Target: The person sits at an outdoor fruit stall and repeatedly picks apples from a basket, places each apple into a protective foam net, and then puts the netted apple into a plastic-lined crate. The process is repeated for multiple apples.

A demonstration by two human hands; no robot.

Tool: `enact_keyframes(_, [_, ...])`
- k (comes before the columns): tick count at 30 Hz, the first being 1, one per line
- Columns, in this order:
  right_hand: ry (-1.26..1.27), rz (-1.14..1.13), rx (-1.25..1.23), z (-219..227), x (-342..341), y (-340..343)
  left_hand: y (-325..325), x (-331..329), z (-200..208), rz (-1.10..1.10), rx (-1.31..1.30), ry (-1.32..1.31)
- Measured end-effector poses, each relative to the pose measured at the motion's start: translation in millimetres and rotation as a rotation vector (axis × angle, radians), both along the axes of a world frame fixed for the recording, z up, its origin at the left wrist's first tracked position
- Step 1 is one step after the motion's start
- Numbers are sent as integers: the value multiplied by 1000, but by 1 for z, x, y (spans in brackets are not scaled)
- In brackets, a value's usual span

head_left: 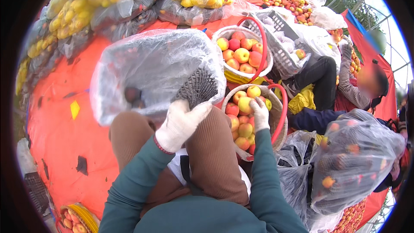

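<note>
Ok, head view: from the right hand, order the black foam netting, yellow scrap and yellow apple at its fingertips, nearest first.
1. Yellow apple: touching the right hand.
2. Black foam netting: left of it, at the left hand.
3. Yellow scrap: far left, on the red tarp.

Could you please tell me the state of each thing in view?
White-gloved left grip: at a black mesh sleeve, fingers hidden.
White-gloved right grip: touching a yellow apple.
Black mesh sleeve: spread out.
Clear-plastic-lined rectangular container: open.
Nearer round red-handled basket: open, holding apples.
Farther round red-handled basket: open, holding apples.
Clear plastic bag: bulging, apples inside.
</note>
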State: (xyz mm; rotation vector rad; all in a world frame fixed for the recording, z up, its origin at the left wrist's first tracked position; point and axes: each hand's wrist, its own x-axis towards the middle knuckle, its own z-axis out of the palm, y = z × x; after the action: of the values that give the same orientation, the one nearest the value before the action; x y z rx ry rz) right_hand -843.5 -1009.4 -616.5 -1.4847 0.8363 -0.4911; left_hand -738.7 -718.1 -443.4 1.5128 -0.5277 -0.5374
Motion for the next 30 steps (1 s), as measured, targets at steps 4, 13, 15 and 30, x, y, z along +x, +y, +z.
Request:
enact_keyframes(4, [-588,290,363,91,8,69,6,0,3,-13,-122,90])
enact_keyframes(13, [-260,506,-680,193,40,161,8,5,-12,7,-272,230])
enact_keyframes(15, [-388,504,-843,188,49,167,16,10,-13,-23,-382,338])
enact_keyframes(30, [-429,1097,32,179,36,224,71,12,-24,-219,-1035,657])
